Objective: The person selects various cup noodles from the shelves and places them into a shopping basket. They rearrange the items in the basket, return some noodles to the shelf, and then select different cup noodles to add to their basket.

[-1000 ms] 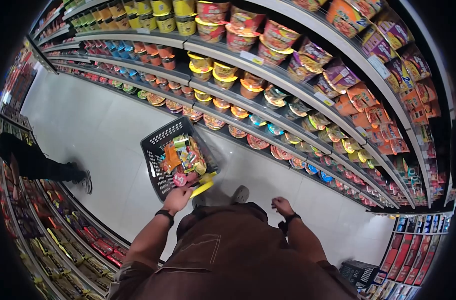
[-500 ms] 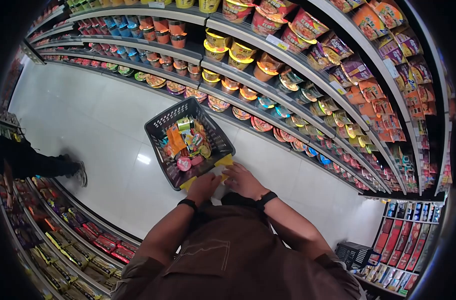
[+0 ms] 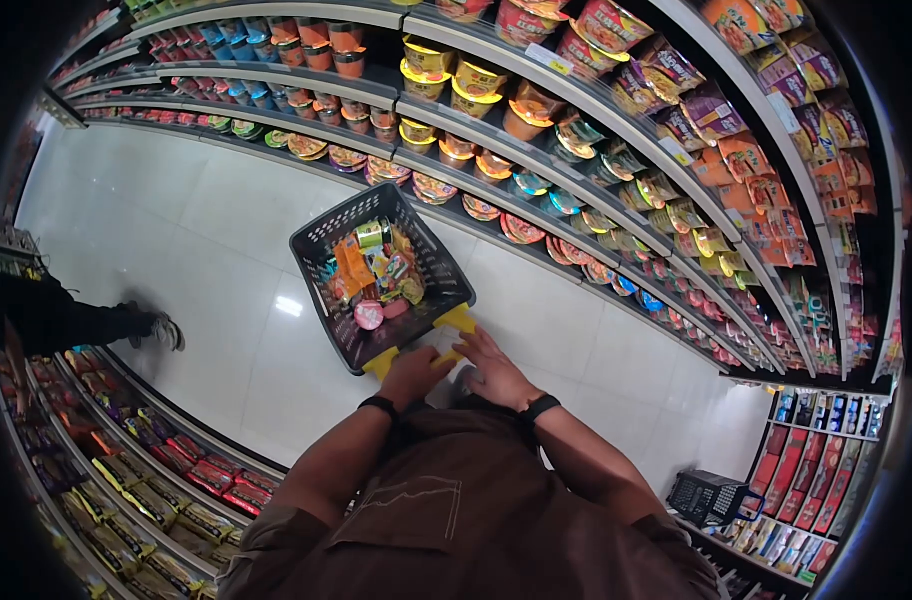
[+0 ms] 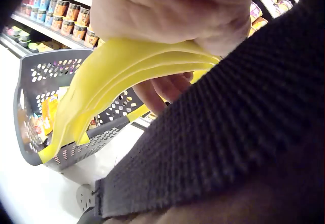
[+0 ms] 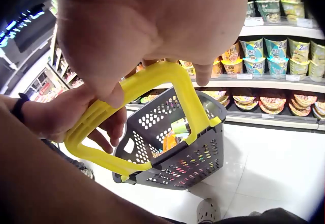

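Observation:
A dark grey shopping basket (image 3: pixel 432 262) stands tilted on the floor before me, its yellow handle (image 5: pixel 190 99) raised toward my body. Inside lie an orange packet (image 3: pixel 354 268), a green-labelled container (image 3: pixel 373 234), a round pink item (image 3: pixel 369 315) and other mixed packets. My left hand (image 3: pixel 416 375) grips the handle's bar, fingers curled under it in the right wrist view. Beside it, my right hand (image 3: pixel 496 372) holds the handle near its right corner, thumb on the near side and fingers over the far side.
Shelves of cup noodles (image 3: pixel 426 70) and bowls curve along the front and right. Low shelves of packets (image 3: pixel 216 475) line the left, where another person's leg (image 3: pixel 86 325) stands. A second dark basket (image 3: pixel 711 497) is at the lower right.
My right hand came from hanging free at the right to the basket's handle. The basket swung round a little, and its handle now lies between both hands.

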`<state>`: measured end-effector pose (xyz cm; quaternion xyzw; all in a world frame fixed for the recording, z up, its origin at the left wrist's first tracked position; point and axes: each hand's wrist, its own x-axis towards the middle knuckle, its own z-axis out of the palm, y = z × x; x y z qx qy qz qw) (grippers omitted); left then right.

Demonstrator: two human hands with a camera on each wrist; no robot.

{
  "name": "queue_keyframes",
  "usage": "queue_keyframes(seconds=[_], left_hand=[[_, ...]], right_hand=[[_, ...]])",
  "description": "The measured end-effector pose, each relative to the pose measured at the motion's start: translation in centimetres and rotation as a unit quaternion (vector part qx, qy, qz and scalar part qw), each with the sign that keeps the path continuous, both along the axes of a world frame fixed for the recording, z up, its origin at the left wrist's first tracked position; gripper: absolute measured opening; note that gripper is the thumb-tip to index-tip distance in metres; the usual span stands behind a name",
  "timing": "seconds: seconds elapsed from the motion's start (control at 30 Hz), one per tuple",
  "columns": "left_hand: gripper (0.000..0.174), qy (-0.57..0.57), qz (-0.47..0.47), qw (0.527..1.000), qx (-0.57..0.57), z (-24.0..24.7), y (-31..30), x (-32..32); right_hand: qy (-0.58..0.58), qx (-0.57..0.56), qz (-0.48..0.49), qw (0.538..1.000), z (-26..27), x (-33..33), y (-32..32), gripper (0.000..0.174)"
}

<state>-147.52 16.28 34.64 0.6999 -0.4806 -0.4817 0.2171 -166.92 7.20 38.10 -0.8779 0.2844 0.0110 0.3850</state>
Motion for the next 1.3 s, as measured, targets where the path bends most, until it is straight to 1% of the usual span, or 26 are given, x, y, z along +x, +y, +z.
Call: queue_keyframes(seconds=[0.07,0.1,0.17,0.23,0.3,0.37,0.47,0.53,0.6,0.7,0.77,0.8,0.83,0.9,0.93,1.0,1.03,1.07,1.1,1.13,1.2,1.23,1.27,1.3], left_hand=[[0.055,-0.022,-0.019,1.0,0.0,0.4,0.5,-0.8],[0.055,-0.023,-0.013,1.0,-0.002,0.4,0.6,-1.2],[0.054,-0.014,-0.012,0.999,0.04,0.5,1.2,-2.2],[0.055,-0.02,-0.012,0.999,0.048,-0.1,1.8,-3.3],[0.057,-0.029,-0.014,0.998,0.054,-0.1,2.0,-4.2],[0.06,-0.013,-0.017,0.997,0.073,0.1,2.5,-5.0],[0.06,0.005,-0.027,0.996,0.083,0.9,2.9,-6.1],[0.06,-0.006,-0.029,0.995,0.093,0.2,3.6,-7.2],[0.061,-0.017,-0.031,0.994,0.104,-0.5,4.5,-8.5],[0.063,-0.012,-0.035,0.993,0.113,-1.1,5.7,-10.8],[0.066,-0.068,-0.054,0.989,0.116,-1.4,6.4,-12.3],[0.066,-0.069,-0.052,0.989,0.118,-1.0,6.4,-12.8],[0.067,-0.087,-0.052,0.988,0.119,-0.5,6.6,-13.2],[0.068,-0.104,-0.048,0.986,0.122,-0.1,6.8,-13.8],[0.067,-0.119,-0.047,0.986,0.108,-0.1,7.0,-13.6],[0.067,-0.133,-0.041,0.985,0.097,-0.1,7.3,-13.0],[0.066,-0.159,-0.079,0.98,0.093,0.0,7.3,-12.6],[0.066,-0.184,-0.117,0.972,0.089,0.0,7.4,-12.2],[0.065,-0.192,-0.138,0.968,0.088,-0.3,7.6,-12.0],[0.065,-0.192,-0.133,0.968,0.091,-0.7,7.8,-12.2],[0.065,-0.171,-0.106,0.975,0.09,-1.2,8.5,-13.2],[0.064,-0.186,-0.106,0.973,0.085,-1.3,8.6,-13.7],[0.063,-0.179,-0.097,0.976,0.075,-1.6,8.6,-14.1],[0.062,-0.174,-0.106,0.976,0.08,-1.5,8.4,-14.3]], right_hand=[[-0.02,0.007,0.014,1.0,-0.9,-1.2,0.4,0.067],[-0.024,0.008,0.026,0.999,-1.1,-1.6,0.4,0.07],[-0.019,0.02,0.043,0.999,-1.4,-2.9,0.4,0.07],[-0.017,0.029,0.055,0.998,-1.7,-4.2,0.3,0.07],[-0.045,0.047,0.088,0.994,-2.2,-5.3,0.0,0.069],[-0.051,0.052,0.09,0.993,-2.9,-6.5,0.1,0.068],[-0.063,0.06,0.1,0.991,-3.8,-8.4,0.5,0.066],[-0.072,0.063,0.107,0.99,-3.8,-9.4,0.5,0.066],[-0.028,0.073,0.156,0.985,-4.0,-10.6,0.5,0.061],[-0.034,0.064,0.184,0.98,-5.2,-12.5,1.0,0.058],[-0.028,0.046,0.196,0.979,-5.5,-13.8,1.2,0.056],[-0.022,0.027,0.207,0.978,-5.1,-14.1,1.3,0.055],[-0.023,0.029,0.209,0.977,-4.7,-14.3,1.5,0.055],[0.009,-0.012,0.201,0.98,-3.8,-14.4,1.8,0.053],[0.008,-0.011,0.205,0.979,-3.0,-14.2,1.7,0.053],[-0.038,-0.032,0.174,0.983,-1.9,-13.4,1.9,0.051],[-0.04,-0.029,0.179,0.983,-2.1,-13.1,2.1,0.051],[-0.056,-0.041,0.161,0.985,-2.3,-12.6,2.3,0.043],[-0.072,-0.053,0.142,0.986,-2.4,-12.2,2.5,0.037],[-0.073,-0.05,0.147,0.985,-2.6,-11.6,2.4,0.037],[0.077,0.009,0.166,0.983,-3.0,-10.6,2.3,0.038],[0.039,-0.018,0.149,0.988,-4.3,-10.4,2.7,0.035],[0.039,-0.012,0.149,0.988,-5.4,-10.5,3.1,0.035],[0.03,-0.04,0.139,0.989,-5.8,-10.4,3.2,0.034]])
